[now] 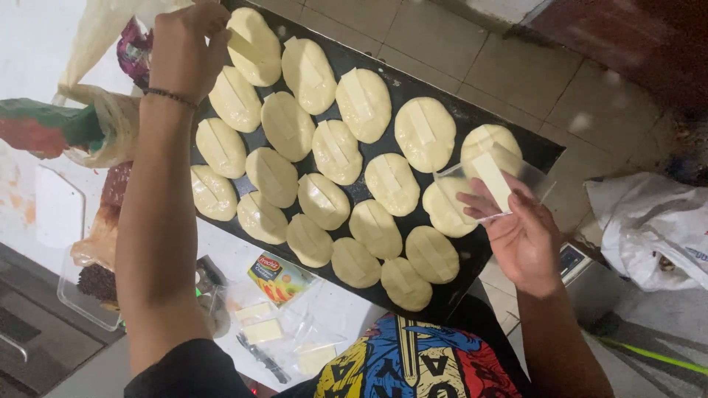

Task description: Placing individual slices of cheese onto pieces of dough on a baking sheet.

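From the head camera, the right hand pinches a clear wrapper with a cheese strip over the black tray of dough ovals. The left hand curls on a far oval (grip hidden). Cheese bits lie near, left.

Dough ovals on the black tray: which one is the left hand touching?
The left hand rests on the oval at the tray's far-left corner, pressing its cheese strip. All other ovals lie untouched.
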